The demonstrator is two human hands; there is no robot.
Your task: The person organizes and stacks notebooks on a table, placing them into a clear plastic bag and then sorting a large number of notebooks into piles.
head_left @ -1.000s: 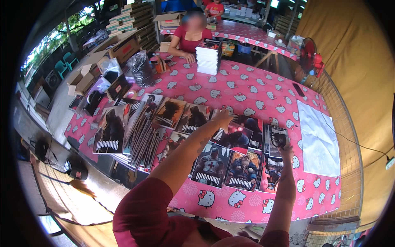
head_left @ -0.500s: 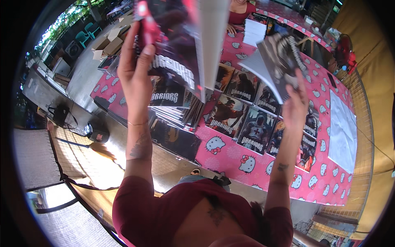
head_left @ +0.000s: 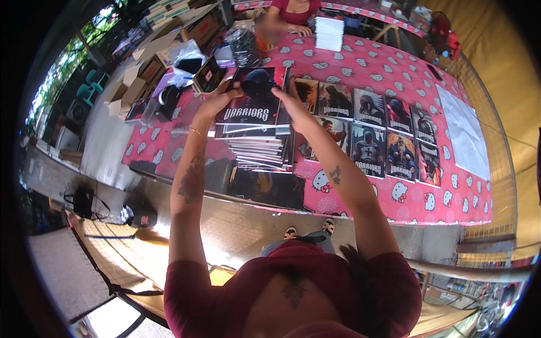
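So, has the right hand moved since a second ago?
Yes. The right hand has moved left, away from the white sheet it was beside, and now grips a notebook over the stack.

Held notebook point(head_left: 256, 96): bold white one-word title low on cover. Row notebooks point(head_left: 368, 147): same white lettering low on covers; lower-right notebook point(head_left: 429, 166): title upside down, near far edge. Carton point(head_left: 200, 29) print: too small to read.

Under the grip: stacked notebooks point(head_left: 259, 153), covers mostly hidden | right of grip: front-row notebook point(head_left: 337, 128), partly hidden by right forearm point(head_left: 333, 155) | beyond grip: co-worker point(head_left: 293, 7), head is cut off
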